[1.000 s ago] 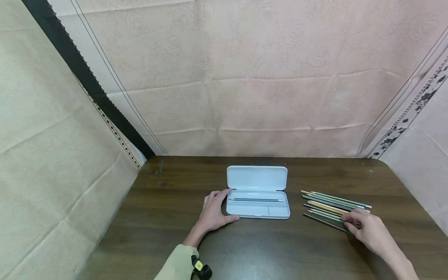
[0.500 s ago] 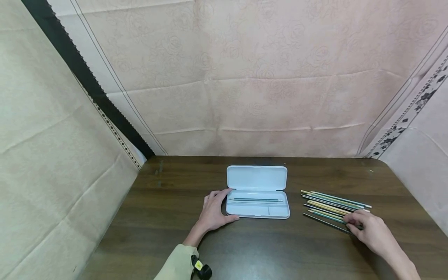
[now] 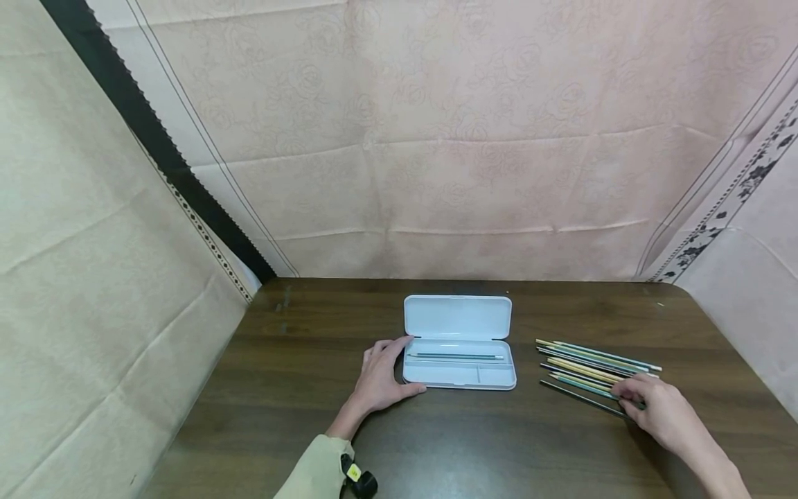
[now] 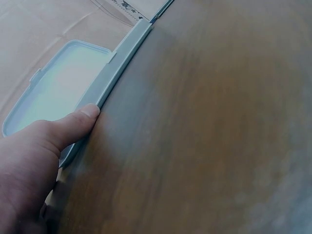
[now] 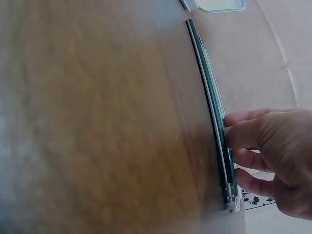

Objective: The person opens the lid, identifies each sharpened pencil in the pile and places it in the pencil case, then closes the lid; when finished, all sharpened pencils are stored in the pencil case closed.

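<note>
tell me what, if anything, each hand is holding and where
The left hand holds the open pencil case by its left end. The right hand touches pencils toward their eraser ends; whether it grips one cannot be told.

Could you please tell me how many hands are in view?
2: the left hand at the left end of the case, the right hand on the pencils.
</note>
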Available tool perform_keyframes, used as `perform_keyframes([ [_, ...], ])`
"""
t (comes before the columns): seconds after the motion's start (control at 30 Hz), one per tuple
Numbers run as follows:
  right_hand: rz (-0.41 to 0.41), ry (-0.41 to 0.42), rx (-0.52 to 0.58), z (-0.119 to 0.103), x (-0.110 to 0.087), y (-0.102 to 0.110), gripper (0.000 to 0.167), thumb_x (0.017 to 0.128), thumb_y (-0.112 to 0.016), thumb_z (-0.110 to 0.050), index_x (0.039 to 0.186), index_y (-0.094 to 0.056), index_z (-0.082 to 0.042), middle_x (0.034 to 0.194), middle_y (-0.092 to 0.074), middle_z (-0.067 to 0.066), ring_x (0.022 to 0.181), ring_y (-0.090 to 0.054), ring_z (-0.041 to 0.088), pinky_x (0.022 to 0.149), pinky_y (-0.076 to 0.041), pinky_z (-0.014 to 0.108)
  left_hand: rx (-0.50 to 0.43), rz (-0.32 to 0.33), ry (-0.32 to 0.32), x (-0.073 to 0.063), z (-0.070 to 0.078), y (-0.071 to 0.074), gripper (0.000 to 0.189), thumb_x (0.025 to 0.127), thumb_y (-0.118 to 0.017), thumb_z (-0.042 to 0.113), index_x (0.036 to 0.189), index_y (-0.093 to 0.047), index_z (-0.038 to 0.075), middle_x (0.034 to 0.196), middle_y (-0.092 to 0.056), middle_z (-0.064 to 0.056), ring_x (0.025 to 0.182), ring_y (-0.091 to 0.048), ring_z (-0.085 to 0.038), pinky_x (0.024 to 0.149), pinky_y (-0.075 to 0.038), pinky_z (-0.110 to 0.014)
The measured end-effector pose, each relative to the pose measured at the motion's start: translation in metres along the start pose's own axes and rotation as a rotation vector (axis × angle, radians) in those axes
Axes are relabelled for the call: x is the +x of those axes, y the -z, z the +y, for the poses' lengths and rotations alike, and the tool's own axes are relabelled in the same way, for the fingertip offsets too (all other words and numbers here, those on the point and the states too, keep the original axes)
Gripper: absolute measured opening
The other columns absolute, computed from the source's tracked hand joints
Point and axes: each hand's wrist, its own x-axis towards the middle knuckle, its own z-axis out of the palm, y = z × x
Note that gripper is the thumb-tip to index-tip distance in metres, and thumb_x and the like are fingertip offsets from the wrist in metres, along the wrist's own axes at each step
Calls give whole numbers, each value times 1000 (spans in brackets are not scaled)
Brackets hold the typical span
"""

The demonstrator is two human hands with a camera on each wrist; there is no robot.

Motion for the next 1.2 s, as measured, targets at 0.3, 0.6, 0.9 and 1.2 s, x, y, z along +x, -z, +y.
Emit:
perform_keyframes([
  [0.3,26,71,11,2,1,-1,45,50,-86,10,78,-68,-19,74,-53,-17,65,-47,1,59,-38,20,0,0,-1,0,0,1,90,75,-84,53,149,-46,19,143,-53,-2,127,-42,-29,104,-27,-52],
  [0.6,44,94,14,3,1,-1,45,49,-85,10,79,-68,-19,75,-54,-16,65,-49,2,59,-39,21,-1,-9,6,0,0,1,90,75,-83,53,149,-46,19,142,-53,-2,127,-42,-28,103,-28,-51],
  [0.9,46,122,64,-4,12,1,33,61,-81,7,82,-70,-16,78,-59,-12,68,-51,2,61,-40,19,-1,-3,2,0,1,1,89,75,-83,53,149,-46,19,142,-53,-2,126,-42,-28,103,-27,-51],
  [1.2,25,102,79,-18,30,-3,39,59,-82,11,85,-72,-16,81,-63,-9,69,-55,4,62,-42,19,-8,-2,10,0,1,1,89,75,-84,52,149,-47,19,142,-53,-2,126,-42,-28,103,-27,-52],
])
